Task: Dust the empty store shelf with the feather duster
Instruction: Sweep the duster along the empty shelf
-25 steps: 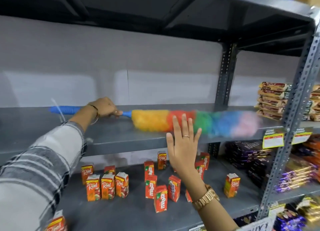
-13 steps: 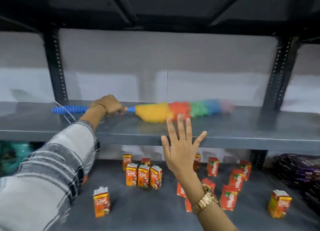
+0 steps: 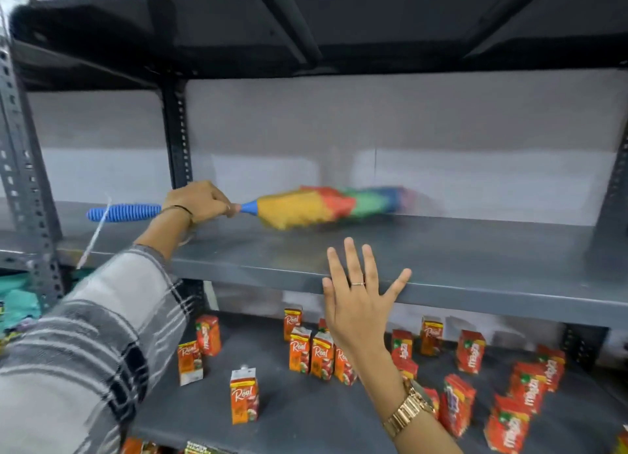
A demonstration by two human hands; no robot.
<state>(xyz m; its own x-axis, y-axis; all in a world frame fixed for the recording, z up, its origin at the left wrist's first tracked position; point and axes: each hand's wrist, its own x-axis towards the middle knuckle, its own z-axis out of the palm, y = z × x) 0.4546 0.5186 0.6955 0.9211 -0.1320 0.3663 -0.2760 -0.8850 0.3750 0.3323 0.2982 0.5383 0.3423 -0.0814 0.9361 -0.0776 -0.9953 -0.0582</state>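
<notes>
My left hand [image 3: 198, 200] grips the blue ribbed handle of the feather duster [image 3: 326, 207], whose rainbow head lies blurred on the grey empty shelf [image 3: 475, 249], pointing right. The handle's end sticks out to the left of my wrist, with a thin white loop hanging from it. My right hand [image 3: 360, 304] is raised in front of the shelf's front edge, fingers spread, holding nothing. It wears a ring and a gold watch.
The shelf below [image 3: 306, 409] holds several orange juice cartons [image 3: 244, 399] and red cartons [image 3: 470, 351], some standing, some tipped. Perforated grey uprights [image 3: 176, 130] stand at the left and far right. A dark shelf [image 3: 306, 28] hangs overhead.
The view has swung left along the shelf. The duster head has swept left with my left hand; its head is still blurred. My right hand stays spread near the front edge.
</notes>
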